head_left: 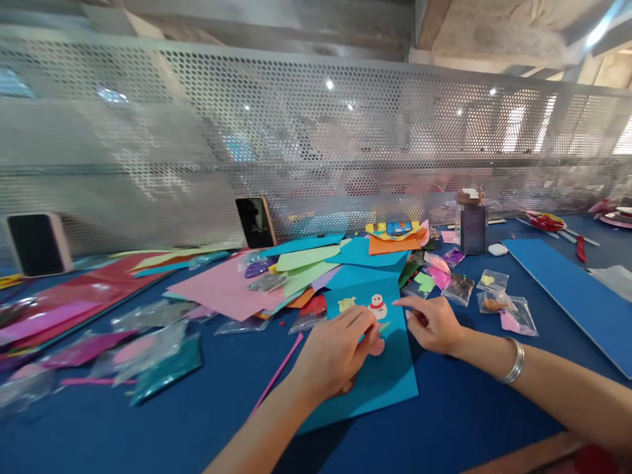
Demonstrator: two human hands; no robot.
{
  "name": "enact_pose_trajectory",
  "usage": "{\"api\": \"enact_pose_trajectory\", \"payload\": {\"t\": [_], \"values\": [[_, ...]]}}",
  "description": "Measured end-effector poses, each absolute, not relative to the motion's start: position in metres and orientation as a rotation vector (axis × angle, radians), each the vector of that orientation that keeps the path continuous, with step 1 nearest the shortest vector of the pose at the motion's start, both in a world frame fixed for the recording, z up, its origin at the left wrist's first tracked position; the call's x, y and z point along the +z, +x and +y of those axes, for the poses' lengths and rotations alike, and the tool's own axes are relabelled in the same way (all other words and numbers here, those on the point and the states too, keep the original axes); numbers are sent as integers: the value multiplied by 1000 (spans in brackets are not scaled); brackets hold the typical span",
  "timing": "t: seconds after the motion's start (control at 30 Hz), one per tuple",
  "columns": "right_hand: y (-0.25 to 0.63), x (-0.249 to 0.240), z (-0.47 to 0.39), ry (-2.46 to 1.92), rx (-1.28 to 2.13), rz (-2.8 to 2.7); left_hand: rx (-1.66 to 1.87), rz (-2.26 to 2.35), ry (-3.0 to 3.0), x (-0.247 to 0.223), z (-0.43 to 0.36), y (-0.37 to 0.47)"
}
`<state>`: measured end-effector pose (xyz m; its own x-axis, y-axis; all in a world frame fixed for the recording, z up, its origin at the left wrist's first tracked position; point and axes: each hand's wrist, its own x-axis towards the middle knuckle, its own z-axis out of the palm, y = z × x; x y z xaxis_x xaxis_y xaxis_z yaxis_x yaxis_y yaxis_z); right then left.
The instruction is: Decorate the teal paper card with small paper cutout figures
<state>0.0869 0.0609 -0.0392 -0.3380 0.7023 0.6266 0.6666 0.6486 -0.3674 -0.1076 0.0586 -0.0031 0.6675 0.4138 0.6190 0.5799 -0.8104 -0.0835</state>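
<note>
A blue-teal paper sheet (395, 375) lies on the table in front of me. On its upper part are a yellow animal-shaped cutout (347, 303) and a white snowman cutout (378, 307) with a red scarf. My left hand (336, 349) rests over the sheet, its fingers closed together in a pinch. A small green piece (384, 326) and a rounded pink piece (377, 347) show at its fingertips; what it grips is mostly hidden. At the sheet's right edge is my right hand (434, 322), index finger stretched toward the snowman, the others loosely bent, with nothing visible in them.
Coloured paper sheets (217, 286) and small plastic bags (168, 355) spread across the left and back. A phone (255, 222) leans against the perforated metal screen (306, 131). Rightward are a cup (473, 227), small packets (508, 306), a long blue board (567, 296) and scissors (581, 249).
</note>
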Motion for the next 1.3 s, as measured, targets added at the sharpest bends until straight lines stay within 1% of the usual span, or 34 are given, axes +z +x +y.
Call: {"api": "enact_pose_trajectory", "payload": {"t": [0.1, 0.27, 0.33, 0.43, 0.57, 0.63, 0.77, 0.93, 1.1, 1.23, 1.3], "values": [[85, -39, 61, -1120, 1, -2165, -920, -814, -2564, -4, 65, -112], [86, -42, 63, -1163, -46, -2173, -857, -1102, -2510, -8, 81, -125], [88, -42, 62, -1145, -93, -2226, -839, -1151, -2509, -9, 83, -127], [88, -41, 62, -1155, -123, -2348, -895, -1088, -2521, -9, 81, -125], [88, -38, 62, -1258, -147, -2266, -931, -990, -2571, -11, 77, -120], [89, -36, 61, -1302, -167, -2280, -929, -997, -2574, -14, 78, -120], [88, -35, 59, -1335, -166, -2478, -899, -1070, -2582, -19, 79, -121], [88, -33, 56, -1265, -212, -2366, -912, -1145, -2617, -17, 78, -120], [87, -36, 55, -1256, -179, -2517, -929, -1031, -2624, -17, 78, -119], [88, -39, 55, -1190, -184, -2391, -970, -948, -2653, -19, 77, -117], [88, -37, 54, -1176, -129, -2340, -982, -912, -2686, -20, 75, -115]]}}
